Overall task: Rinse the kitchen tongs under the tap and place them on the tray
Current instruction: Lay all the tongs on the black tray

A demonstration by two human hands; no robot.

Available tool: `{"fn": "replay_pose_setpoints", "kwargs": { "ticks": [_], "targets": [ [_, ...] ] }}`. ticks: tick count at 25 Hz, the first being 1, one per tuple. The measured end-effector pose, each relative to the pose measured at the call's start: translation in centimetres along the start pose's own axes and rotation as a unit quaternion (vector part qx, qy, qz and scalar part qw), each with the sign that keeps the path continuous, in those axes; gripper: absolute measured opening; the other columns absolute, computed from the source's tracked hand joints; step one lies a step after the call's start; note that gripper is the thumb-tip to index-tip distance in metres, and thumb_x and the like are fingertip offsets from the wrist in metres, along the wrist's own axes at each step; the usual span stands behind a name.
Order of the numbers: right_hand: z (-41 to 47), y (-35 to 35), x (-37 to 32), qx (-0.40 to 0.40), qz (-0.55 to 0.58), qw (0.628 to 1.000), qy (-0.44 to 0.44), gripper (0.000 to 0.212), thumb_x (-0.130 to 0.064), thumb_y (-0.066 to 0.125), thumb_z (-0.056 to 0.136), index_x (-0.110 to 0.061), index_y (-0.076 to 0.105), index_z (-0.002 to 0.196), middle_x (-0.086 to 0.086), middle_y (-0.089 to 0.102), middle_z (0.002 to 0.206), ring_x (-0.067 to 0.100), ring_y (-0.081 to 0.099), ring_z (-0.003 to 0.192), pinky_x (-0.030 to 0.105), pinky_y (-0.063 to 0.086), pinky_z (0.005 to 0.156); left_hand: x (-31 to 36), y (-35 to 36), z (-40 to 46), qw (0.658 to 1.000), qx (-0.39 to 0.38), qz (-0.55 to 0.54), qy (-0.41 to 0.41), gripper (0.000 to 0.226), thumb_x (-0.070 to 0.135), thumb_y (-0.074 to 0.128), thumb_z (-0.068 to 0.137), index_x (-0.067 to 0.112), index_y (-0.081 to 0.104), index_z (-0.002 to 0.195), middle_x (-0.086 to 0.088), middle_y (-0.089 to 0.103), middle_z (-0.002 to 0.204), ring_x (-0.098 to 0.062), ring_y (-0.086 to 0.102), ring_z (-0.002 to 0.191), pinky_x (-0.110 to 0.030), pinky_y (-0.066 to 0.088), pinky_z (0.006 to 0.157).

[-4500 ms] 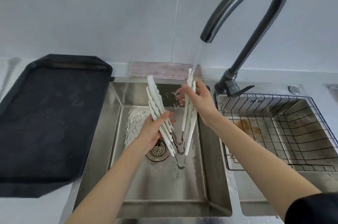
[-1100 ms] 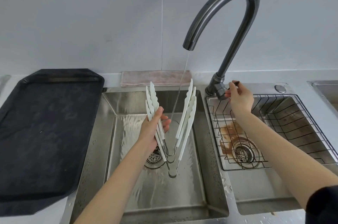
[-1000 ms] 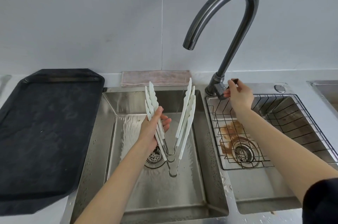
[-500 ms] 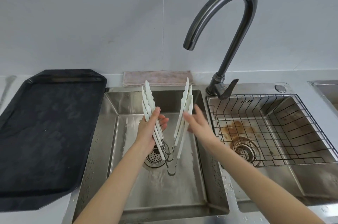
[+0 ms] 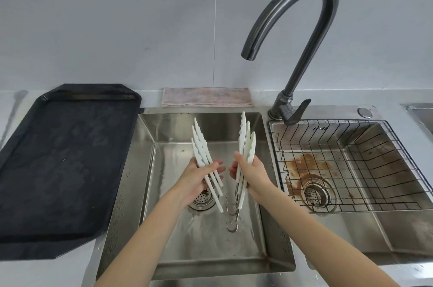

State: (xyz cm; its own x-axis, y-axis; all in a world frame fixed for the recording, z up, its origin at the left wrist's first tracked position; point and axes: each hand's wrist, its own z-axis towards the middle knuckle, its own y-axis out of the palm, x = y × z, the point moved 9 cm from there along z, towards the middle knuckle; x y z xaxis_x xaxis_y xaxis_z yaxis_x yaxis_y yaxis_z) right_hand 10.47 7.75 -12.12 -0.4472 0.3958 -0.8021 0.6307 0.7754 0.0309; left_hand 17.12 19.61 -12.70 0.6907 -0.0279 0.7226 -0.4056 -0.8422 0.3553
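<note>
Several white kitchen tongs [image 5: 246, 143] with metal ring ends are held together in a V over the left sink basin [image 5: 150, 169], tips pointing up. My left hand [image 5: 196, 181] grips the left arms of the tongs. The right arms are gripped by my right hand [image 5: 251, 174]. The dark curved tap [image 5: 304, 36] arches above the basin and no water runs from its spout. The black tray [image 5: 58, 165] lies on the counter left of the sink, with nothing on it.
A pink cloth [image 5: 206, 97] lies folded behind the sink. A black wire basket [image 5: 351, 165] sits in the stained right basin. The tap lever [image 5: 297, 112] points down toward it. The left basin's drain [image 5: 201, 200] is below my left hand.
The water flow stopped while my right hand was on the tap lever. That hand then came back and took hold of the tongs' right arms. My left hand kept its grip.
</note>
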Motion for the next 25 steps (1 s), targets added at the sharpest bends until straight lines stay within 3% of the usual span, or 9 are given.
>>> {"fn": "replay_pose_setpoints", "kwargs": {
  "ticks": [6,10,12,14,16,19,22,25],
  "targets": [
    [0.0,0.7,-1.0,-0.04,-0.141,0.989,-0.013,0.015,-0.025,0.05,0.094,-0.016,0.051,0.082,0.004,0.064,0.074,0.014,0.065,0.066,0.023,0.054,0.062,-0.2,-1.3,0.1,0.999,0.023,-0.035,0.004,0.027,-0.003,0.056,0.087,0.011,0.046,0.108,-0.012,0.058,0.103,-0.024,0.063,0.091,-0.036,0.053,0.074],
    [0.7,2.3,-1.0,-0.054,-0.207,0.977,0.015,0.021,-0.031,0.054,0.09,-0.01,0.057,0.096,0.001,0.063,0.079,0.017,0.062,0.079,0.032,0.054,0.084,0.9,-3.5,-0.2,0.999,0.044,-0.025,0.011,0.02,0.0,0.057,0.086,0.016,0.051,0.094,-0.01,0.057,0.099,-0.021,0.062,0.089,-0.033,0.057,0.07],
    [0.8,3.9,-1.7,-0.062,-0.251,0.966,0.014,0.023,-0.034,0.054,0.09,-0.013,0.055,0.097,-0.004,0.056,0.077,0.013,0.057,0.077,0.027,0.051,0.075,2.1,-5.1,-0.6,0.998,0.055,-0.017,0.021,0.019,0.001,0.058,0.086,0.012,0.051,0.1,-0.01,0.059,0.098,-0.02,0.062,0.089,-0.031,0.059,0.07],
    [0.6,6.4,-2.7,-0.082,-0.286,0.955,0.002,0.02,-0.035,0.052,0.091,-0.015,0.053,0.088,-0.006,0.047,0.072,0.007,0.044,0.065,0.02,0.036,0.058,3.7,-7.1,-1.1,0.997,0.068,-0.011,0.035,0.028,0.002,0.059,0.086,0.008,0.048,0.11,-0.009,0.06,0.099,-0.021,0.062,0.09,-0.034,0.057,0.077],
    [0.7,9.2,-3.3,-0.098,-0.298,0.95,-0.002,0.022,-0.035,0.051,0.091,-0.014,0.05,0.084,-0.004,0.04,0.07,0.01,0.035,0.06,0.02,0.028,0.054,5.5,-9.2,-1.8,0.995,0.083,-0.004,0.052,0.031,0.003,0.059,0.086,0.007,0.047,0.114,-0.009,0.061,0.098,-0.021,0.062,0.089,-0.034,0.056,0.079],
    [1.3,13.7,-3.4,-0.116,-0.298,0.948,0.002,0.029,-0.036,0.053,0.088,-0.009,0.051,0.099,0.001,0.041,0.074,0.013,0.036,0.062,0.023,0.032,0.055,8.3,-12.9,-2.9,0.992,0.102,0.032,0.072,0.023,0.006,0.058,0.088,0.005,0.052,0.11,-0.009,0.061,0.092,-0.017,0.063,0.084,-0.025,0.059,0.065],
    [2.1,18.2,-3.1,-0.14,-0.284,0.948,0.015,0.039,-0.04,0.058,0.085,-0.009,0.053,0.106,0.004,0.05,0.085,0.014,0.044,0.064,0.023,0.041,0.058,10.8,-16.6,-3.9,0.988,0.121,0.056,0.077,0.006,0.009,0.057,0.089,0.012,0.058,0.094,-0.007,0.062,0.091,-0.016,0.064,0.086,-0.032,0.056,0.076],
    [2.9,22.2,-2.9,-0.148,-0.296,0.943,0.024,0.044,-0.039,0.057,0.085,-0.004,0.051,0.111,0.01,0.057,0.096,0.014,0.052,0.064,0.026,0.052,0.073,12.6,-20.5,-4.1,0.985,0.146,0.058,0.073,0.008,0.009,0.058,0.088,0.013,0.057,0.095,-0.007,0.063,0.096,-0.015,0.064,0.09,-0.031,0.055,0.075]
  ]
}}
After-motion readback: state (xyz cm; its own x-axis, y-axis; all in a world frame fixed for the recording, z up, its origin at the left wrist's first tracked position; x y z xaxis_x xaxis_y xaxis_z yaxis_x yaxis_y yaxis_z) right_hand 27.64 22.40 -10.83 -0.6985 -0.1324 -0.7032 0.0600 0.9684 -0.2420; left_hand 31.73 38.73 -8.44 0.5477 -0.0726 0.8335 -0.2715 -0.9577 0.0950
